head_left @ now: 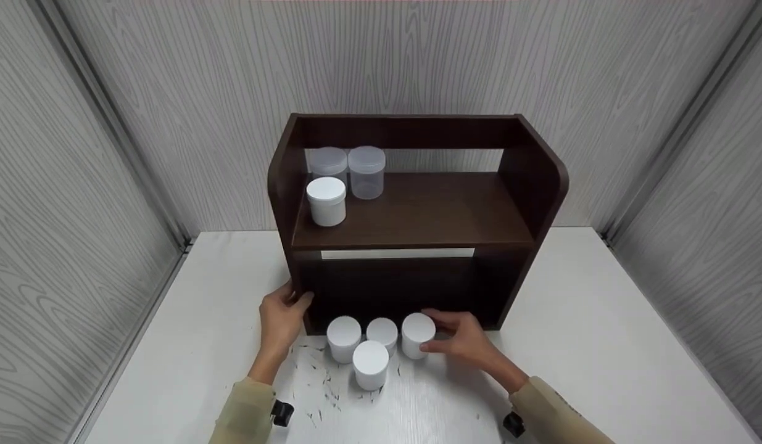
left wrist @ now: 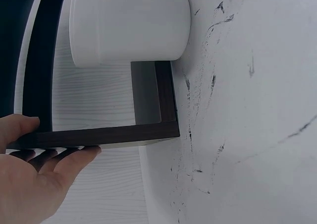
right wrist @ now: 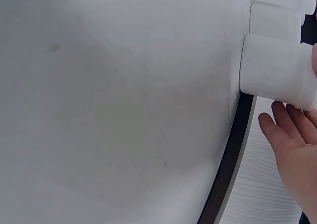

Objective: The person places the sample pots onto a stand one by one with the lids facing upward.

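Observation:
My left hand (head_left: 281, 324) grips the lower left side panel of a dark brown two-tier shelf (head_left: 418, 216); in the left wrist view the thumb is on one face of the panel (left wrist: 106, 135) and the fingers on the other. At the lower front edge, my right hand (head_left: 470, 342) holds a white lidded jar (head_left: 418, 333) from its right side, thumb in front and fingers behind. That jar (right wrist: 275, 68) stands upright on the table. Left of it are three more white jars: one at the left (head_left: 343, 338), one in the middle (head_left: 382, 331) and one in front (head_left: 370, 365).
On the upper tier, at the left, stand a white jar (head_left: 327, 206) and two translucent jars (head_left: 329, 161) (head_left: 367, 176). Dark scuff marks streak the white table (head_left: 202, 345) near the jars. Grey wood-grain panels (head_left: 399, 68) enclose the back and sides.

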`<state>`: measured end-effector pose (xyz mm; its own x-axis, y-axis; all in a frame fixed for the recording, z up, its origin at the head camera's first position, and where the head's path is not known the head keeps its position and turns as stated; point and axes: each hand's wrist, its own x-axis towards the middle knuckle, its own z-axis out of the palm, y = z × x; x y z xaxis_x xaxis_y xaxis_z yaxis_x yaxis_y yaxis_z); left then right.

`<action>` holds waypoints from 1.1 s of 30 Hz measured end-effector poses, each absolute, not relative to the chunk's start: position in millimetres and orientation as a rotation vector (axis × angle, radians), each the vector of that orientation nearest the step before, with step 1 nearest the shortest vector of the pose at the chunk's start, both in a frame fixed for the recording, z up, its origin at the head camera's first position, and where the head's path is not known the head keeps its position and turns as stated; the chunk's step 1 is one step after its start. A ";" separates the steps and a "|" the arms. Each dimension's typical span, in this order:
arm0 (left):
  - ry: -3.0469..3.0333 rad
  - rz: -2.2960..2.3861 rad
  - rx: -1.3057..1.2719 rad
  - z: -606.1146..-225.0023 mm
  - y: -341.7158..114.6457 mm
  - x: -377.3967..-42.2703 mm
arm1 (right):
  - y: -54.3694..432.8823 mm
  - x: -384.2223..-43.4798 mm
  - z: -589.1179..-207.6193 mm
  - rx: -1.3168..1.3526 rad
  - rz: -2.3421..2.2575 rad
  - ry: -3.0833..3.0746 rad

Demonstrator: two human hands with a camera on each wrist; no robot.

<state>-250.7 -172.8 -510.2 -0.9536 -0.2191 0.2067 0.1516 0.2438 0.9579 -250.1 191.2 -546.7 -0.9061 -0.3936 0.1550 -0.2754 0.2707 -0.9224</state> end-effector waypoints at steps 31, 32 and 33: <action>-2.231 -1.764 0.110 -509.7 -172.9 -251.0 | 215.0 -235.2 -546.8 -0.666 -1.729 2.329; -2.230 -1.762 0.110 -509.6 -172.9 -251.0 | 216.1 -234.6 -546.9 -0.668 -1.730 2.329; -2.227 -1.766 0.108 -509.5 -172.9 -251.1 | 217.3 -234.1 -547.2 -0.667 -1.733 2.326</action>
